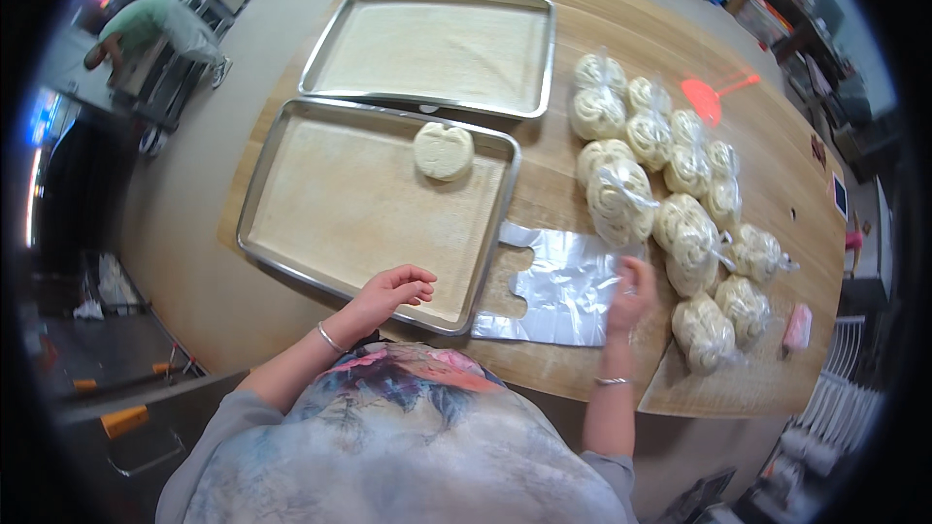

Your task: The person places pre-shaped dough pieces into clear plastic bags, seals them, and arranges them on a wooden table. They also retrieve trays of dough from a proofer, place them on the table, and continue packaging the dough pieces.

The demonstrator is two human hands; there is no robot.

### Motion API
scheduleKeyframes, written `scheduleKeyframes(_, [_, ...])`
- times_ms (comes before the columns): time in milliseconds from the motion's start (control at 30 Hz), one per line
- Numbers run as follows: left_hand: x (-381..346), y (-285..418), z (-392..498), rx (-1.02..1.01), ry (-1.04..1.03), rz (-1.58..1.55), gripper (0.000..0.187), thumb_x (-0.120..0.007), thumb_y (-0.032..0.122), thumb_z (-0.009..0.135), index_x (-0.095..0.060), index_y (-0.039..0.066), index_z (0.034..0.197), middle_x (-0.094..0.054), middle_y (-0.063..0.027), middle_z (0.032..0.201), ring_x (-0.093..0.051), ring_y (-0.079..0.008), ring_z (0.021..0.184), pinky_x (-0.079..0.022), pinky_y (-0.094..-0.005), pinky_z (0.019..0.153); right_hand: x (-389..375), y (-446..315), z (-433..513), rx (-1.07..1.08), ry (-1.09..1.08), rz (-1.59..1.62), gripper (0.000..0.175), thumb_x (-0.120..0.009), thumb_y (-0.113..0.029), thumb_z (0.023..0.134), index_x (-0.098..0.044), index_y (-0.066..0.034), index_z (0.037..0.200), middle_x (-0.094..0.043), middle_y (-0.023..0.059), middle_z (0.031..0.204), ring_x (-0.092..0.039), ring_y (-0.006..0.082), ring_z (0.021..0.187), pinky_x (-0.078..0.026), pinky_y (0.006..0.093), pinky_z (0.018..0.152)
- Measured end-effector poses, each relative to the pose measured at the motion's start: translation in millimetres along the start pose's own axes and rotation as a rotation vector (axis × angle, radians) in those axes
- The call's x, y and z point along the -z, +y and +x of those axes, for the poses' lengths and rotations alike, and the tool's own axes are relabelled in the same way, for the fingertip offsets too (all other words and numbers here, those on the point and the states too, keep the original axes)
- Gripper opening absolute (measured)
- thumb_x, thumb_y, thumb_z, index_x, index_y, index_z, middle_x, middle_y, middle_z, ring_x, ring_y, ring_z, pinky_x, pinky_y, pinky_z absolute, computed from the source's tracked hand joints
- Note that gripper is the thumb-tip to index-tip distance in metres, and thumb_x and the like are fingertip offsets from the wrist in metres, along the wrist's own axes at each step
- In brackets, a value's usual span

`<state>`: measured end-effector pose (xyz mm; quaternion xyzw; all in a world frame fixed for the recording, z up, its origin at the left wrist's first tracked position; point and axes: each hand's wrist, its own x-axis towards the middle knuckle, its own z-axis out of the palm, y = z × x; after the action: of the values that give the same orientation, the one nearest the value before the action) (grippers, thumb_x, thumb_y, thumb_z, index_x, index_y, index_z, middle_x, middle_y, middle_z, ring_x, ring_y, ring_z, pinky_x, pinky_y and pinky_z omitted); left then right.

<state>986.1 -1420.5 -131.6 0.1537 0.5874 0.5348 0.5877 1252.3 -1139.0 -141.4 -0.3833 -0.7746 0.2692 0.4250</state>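
Note:
My left hand [397,290], a bangle at its wrist, hovers over the near rim of a metal baking tray [349,204]. Its fingers curl loosely around nothing. At the right edge of a flat white plastic vest-type bag [568,287] is my right hand [632,297], blurred; whether it grips the film is unclear. One round pale bun [443,153] with a notched top sits near the far right corner of that tray. To the right, several clear bags of coiled pale rolls [622,200] stand in rows, many with knotted tops.
A second metal tray [437,51] lies beyond the first. Right of the bagged rolls are a red fly swatter [703,98], a pink object [798,327] and a dark-screened device [839,195] at the wooden table's [553,153] edge. A person [156,33] bends over a cart at far left.

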Motion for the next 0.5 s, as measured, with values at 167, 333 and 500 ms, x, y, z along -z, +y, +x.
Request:
scheduleKeyframes(167, [30.0, -24.8, -31.7, -0.023, 0.142, -0.13, 0.027, -0.051, 0.014, 0.094, -0.056, 0.0, 0.118, -0.061, -0.004, 0.103, -0.059, -0.0107, 0.096, -0.047, -0.0247, 0.086, -176.7, -43.7, 5.7, 0.052, -0.549, 0.262, 0.018, -0.059, -0.003, 0.086, -0.06, 0.0, 0.104, -0.059, 0.0133, 0.094, -0.061, 0.0236, 0.079, -0.049, 0.0312, 0.069])
scheduleKeyframes(333, [81.2, -75.4, -93.4, -0.06, 0.428, -0.273, 0.026, -0.049, 0.014, 0.097, -0.058, 0.001, 0.117, -0.062, -0.0041, 0.102, -0.061, -0.011, 0.095, -0.049, -0.0243, 0.084, -294.3, -31.7, 41.7, -0.054, -0.525, -0.09, 0.041, -0.073, -0.025, 0.078, -0.061, 0.0033, 0.105, -0.061, 0.0225, 0.099, -0.061, 0.0349, 0.088, -0.048, 0.0433, 0.078])
scheduleKeyframes(500, [146.0, -186.1, -162.6, 0.006, 0.72, -0.482, 0.023, -0.049, 0.015, 0.098, -0.06, 0.002, 0.114, -0.063, -0.0041, 0.1, -0.063, -0.0113, 0.091, -0.05, -0.0233, 0.079, -342.9, -10.2, 44.0, -0.243, -0.4, -0.153, 0.043, -0.079, -0.028, 0.073, -0.061, 0.0058, 0.093, -0.064, 0.0199, 0.093, -0.061, 0.0288, 0.087, -0.048, 0.0403, 0.081])
